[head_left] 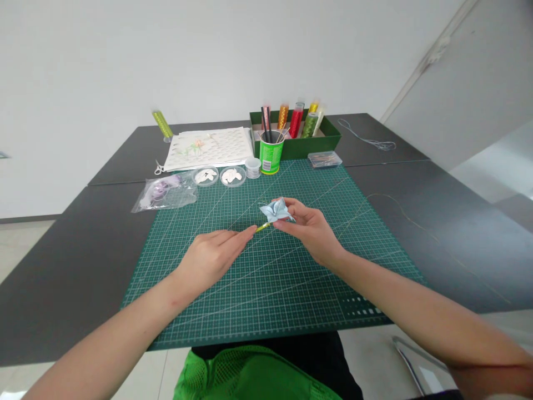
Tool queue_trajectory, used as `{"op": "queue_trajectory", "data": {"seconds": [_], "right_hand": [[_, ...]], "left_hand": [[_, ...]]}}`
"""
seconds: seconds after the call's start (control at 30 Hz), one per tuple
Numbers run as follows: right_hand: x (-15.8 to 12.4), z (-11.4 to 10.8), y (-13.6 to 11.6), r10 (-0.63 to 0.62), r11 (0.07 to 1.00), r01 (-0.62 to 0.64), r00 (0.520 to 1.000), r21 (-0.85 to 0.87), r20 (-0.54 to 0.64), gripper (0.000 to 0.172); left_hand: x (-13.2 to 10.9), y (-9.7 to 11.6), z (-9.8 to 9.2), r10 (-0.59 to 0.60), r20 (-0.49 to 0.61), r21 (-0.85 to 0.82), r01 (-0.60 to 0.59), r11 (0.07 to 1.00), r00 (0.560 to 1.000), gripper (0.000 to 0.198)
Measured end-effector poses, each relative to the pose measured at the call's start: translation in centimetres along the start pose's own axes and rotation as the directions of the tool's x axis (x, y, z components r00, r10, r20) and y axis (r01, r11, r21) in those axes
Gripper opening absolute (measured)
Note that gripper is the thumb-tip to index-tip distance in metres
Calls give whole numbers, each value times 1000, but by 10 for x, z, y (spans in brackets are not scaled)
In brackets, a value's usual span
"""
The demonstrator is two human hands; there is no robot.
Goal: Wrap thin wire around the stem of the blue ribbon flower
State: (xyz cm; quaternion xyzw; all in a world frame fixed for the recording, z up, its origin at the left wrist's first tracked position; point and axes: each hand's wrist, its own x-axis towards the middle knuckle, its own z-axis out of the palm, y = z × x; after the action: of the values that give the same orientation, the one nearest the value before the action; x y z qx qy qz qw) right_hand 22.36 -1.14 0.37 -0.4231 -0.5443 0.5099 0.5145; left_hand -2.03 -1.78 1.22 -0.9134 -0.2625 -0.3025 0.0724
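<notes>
A pale blue flower (pixel 275 211) with pointed petals is held above the green cutting mat (pixel 250 294), near its middle. A thin yellow-green stem (pixel 263 227) runs from under the flower down to the left. My left hand (pixel 214 253) is closed on that stem, thumb and fingers pressed together at its lower end. On the right side, my right hand (pixel 312 226) pinches the flower at its base and edge, with its fingertips partly hidden behind the petals.
Behind the mat stand a green can (pixel 271 155), a green box (pixel 320 147) of thread spools, and a clear case (pixel 325 160). Two dishes of white pieces (pixel 206 176), a plastic bag (pixel 166 191), small scissors (pixel 159 168) and paper sheets (pixel 225 145) lie left. Loose thread (pixel 400 208) crosses the right.
</notes>
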Motion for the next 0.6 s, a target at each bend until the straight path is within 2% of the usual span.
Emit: {"op": "queue_trajectory", "data": {"seconds": [0.07,0.17,0.3,0.47,0.6], "right_hand": [[1,-3,-4,16,1000,-16,1000,10,-24,16],[3,-9,-11,47,996,-47,999,81,-1,15],[7,-17,-17,21,976,-23,1000,218,14,15],[19,-30,-19,-13,949,51,993,312,-121,17],[30,-47,-14,-17,974,65,976,218,-217,21]], "left_hand": [[-2,-4,0,-27,-5,24,27,999,1000,26],[-3,-10,0,-70,6,49,69,996,998,27],[-3,-16,0,-77,72,66,72,995,994,29],[-3,-15,-1,25,182,6,-26,1000,983,30],[-4,-15,-2,33,174,0,-34,999,984,29]]}}
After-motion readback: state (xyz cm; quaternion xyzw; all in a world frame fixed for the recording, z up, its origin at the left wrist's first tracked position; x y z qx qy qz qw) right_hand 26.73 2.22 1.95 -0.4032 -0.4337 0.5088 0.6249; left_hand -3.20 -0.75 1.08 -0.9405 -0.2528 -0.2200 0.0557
